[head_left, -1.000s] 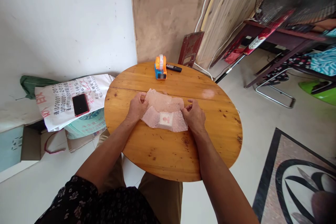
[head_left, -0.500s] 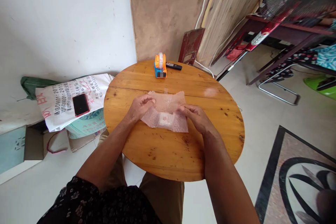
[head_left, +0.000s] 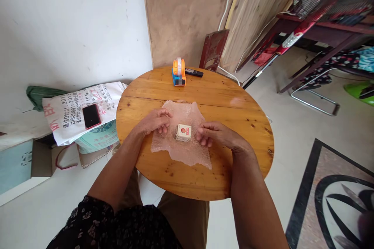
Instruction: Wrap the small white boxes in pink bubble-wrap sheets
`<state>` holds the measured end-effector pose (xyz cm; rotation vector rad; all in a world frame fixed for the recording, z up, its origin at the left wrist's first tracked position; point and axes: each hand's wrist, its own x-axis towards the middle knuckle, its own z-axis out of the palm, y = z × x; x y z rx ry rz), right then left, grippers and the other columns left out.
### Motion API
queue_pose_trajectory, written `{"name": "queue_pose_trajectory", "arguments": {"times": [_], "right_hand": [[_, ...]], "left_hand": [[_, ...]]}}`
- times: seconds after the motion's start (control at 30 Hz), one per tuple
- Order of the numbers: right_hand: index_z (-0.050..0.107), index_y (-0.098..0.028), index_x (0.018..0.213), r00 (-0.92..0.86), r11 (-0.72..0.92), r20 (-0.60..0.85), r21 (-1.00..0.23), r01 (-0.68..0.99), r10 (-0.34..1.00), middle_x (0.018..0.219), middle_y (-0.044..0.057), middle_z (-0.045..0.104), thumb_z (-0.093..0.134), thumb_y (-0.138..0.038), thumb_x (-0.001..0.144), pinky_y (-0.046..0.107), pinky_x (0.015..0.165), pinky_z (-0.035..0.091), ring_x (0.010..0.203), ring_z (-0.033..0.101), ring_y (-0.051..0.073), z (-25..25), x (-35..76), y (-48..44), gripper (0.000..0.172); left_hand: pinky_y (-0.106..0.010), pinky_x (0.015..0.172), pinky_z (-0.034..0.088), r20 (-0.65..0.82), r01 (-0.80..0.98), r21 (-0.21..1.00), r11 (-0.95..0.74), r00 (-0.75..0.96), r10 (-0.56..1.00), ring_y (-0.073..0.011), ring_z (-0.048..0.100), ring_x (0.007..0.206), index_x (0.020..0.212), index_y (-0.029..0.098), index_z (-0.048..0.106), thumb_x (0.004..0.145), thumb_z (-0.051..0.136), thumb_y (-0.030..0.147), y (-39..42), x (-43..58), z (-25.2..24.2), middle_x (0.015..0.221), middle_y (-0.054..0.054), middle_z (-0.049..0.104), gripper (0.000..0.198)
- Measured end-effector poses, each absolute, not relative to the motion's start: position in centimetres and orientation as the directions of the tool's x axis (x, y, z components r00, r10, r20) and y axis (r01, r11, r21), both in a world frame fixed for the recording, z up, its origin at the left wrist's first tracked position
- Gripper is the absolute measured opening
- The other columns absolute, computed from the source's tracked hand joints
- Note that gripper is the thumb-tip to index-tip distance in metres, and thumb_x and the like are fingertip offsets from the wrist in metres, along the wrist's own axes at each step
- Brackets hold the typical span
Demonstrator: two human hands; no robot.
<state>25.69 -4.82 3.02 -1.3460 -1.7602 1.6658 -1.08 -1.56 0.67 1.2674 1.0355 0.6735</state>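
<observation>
A small cream box [head_left: 183, 132] with a red round emblem sits on a spread sheet of bubble wrap [head_left: 187, 155], which lies over the wooden table. To the left of the box, my left hand [head_left: 156, 121] hovers at the wrap's left edge, its fingers loosely bent and apart, holding nothing I can see. My right hand [head_left: 215, 134] is just right of the box, over the wrap's right edge. Its fingers are also loosely curled and apart, with nothing visible in them.
On the round wooden table [head_left: 245, 124] stands an orange and blue tape dispenser [head_left: 179, 73] beside a black remote [head_left: 194, 72]. A phone [head_left: 91, 116] lies on a printed white sack [head_left: 70, 105] at left. A chair [head_left: 214, 48] and a fan [head_left: 300, 35] stand beyond.
The bubble wrap, folded over the box before, now lies opened out toward me, and the box shows uncovered. Both hands have let go of the wrap's upper flap.
</observation>
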Motion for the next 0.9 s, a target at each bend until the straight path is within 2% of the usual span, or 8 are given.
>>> {"name": "queue_pose_trajectory", "arguments": {"times": [0.1, 0.2, 0.3, 0.4, 0.5, 0.57, 0.67, 0.9], "right_hand": [[0.062, -0.019, 0.099, -0.277, -0.216, -0.308, -0.923, 0.318, 0.910, 0.078, 0.003, 0.069, 0.065, -0.040, 0.080, 0.022, 0.041, 0.046, 0.055, 0.066, 0.015, 2.1, 25.2, -4.4, 0.029], [0.054, -0.019, 0.120, -0.099, -0.184, -0.236, -0.910, 0.371, 0.967, 0.083, 0.003, 0.068, 0.059, -0.031, 0.082, 0.022, 0.040, 0.042, 0.051, 0.062, 0.013, 1.3, 24.7, -4.0, 0.039], [0.055, -0.017, 0.125, -0.032, -0.054, -0.084, -0.841, 0.538, 0.996, 0.085, 0.002, 0.068, 0.054, -0.026, 0.084, 0.025, 0.050, 0.047, 0.049, 0.058, 0.010, 0.4, 24.6, -3.4, 0.042], [0.063, -0.018, 0.117, -0.048, 0.102, 0.099, -0.679, 0.727, 0.994, 0.095, 0.005, 0.072, 0.055, -0.024, 0.082, 0.031, 0.073, 0.053, 0.072, 0.067, 0.017, -0.3, 24.4, -3.1, 0.036], [0.067, -0.018, 0.112, -0.081, 0.160, 0.179, -0.490, 0.857, 0.981, 0.115, 0.011, 0.071, 0.058, -0.024, 0.082, 0.039, 0.091, 0.050, 0.104, 0.065, 0.026, -0.7, 23.9, -3.2, 0.032], [0.067, -0.017, 0.115, -0.095, 0.158, 0.170, -0.409, 0.899, 0.981, 0.125, 0.013, 0.067, 0.057, -0.024, 0.084, 0.041, 0.095, 0.048, 0.112, 0.062, 0.029, -0.7, 23.5, -3.4, 0.033], [0.063, -0.016, 0.120, -0.118, 0.163, 0.158, -0.316, 0.935, 0.980, 0.131, 0.014, 0.064, 0.054, -0.024, 0.089, 0.040, 0.095, 0.048, 0.115, 0.061, 0.029, -0.4, 23.0, -3.9, 0.034], [0.061, -0.019, 0.119, -0.129, 0.135, 0.061, -0.117, 0.984, 0.990, 0.130, 0.014, 0.062, 0.047, -0.026, 0.094, 0.039, 0.078, 0.050, 0.107, 0.062, 0.030, 0.9, 22.3, -4.3, 0.029]], "left_hand": [[-0.019, 0.040, 0.038, -0.161, 0.108, 0.986, 0.129, 0.393, 0.905, -0.0098, 0.056, 0.049, 0.097, 0.015, 0.060, 0.066, 0.059, 0.017, -1.4, -0.8, 0.3, 0.072, 0.000, 0.062, 0.031], [-0.020, 0.048, 0.042, -0.012, 0.162, 0.985, -0.051, 0.367, 0.930, -0.0098, 0.056, 0.056, 0.097, 0.014, 0.064, 0.069, 0.056, 0.018, -1.5, -0.6, -0.1, 0.075, 0.000, 0.063, 0.029], [-0.028, 0.069, 0.051, 0.201, 0.284, 0.904, -0.321, 0.381, 0.902, -0.0155, 0.063, 0.075, 0.100, 0.014, 0.068, 0.071, 0.052, 0.017, -1.5, -0.4, -0.6, 0.083, -0.004, 0.067, 0.033], [-0.040, 0.097, 0.049, 0.321, 0.427, 0.739, -0.522, 0.458, 0.829, -0.0251, 0.062, 0.109, 0.113, 0.014, 0.067, 0.067, 0.052, 0.013, -1.4, -0.1, -1.5, 0.113, -0.010, 0.069, 0.048], [-0.046, 0.112, 0.039, 0.298, 0.530, 0.590, -0.609, 0.558, 0.774, -0.0298, 0.053, 0.126, 0.130, 0.009, 0.057, 0.066, 0.052, 0.013, -1.3, 0.1, -2.3, 0.134, -0.017, 0.060, 0.065], [-0.046, 0.115, 0.036, 0.264, 0.562, 0.539, -0.628, 0.595, 0.759, -0.0307, 0.050, 0.132, 0.137, 0.006, 0.051, 0.069, 0.051, 0.015, -1.3, 0.1, -2.6, 0.143, -0.020, 0.053, 0.069], [-0.047, 0.118, 0.032, 0.236, 0.592, 0.493, -0.638, 0.615, 0.753, -0.0305, 0.043, 0.139, 0.140, 0.007, 0.047, 0.073, 0.050, 0.019, -1.3, 0.1, -2.6, 0.149, -0.020, 0.047, 0.068], [-0.047, 0.122, 0.020, 0.181, 0.666, 0.411, -0.622, 0.609, 0.772, -0.0274, 0.034, 0.146, 0.143, 0.010, 0.045, 0.078, 0.045, 0.016, -0.2, 0.5, -2.3, 0.151, -0.015, 0.046, 0.065]]}}
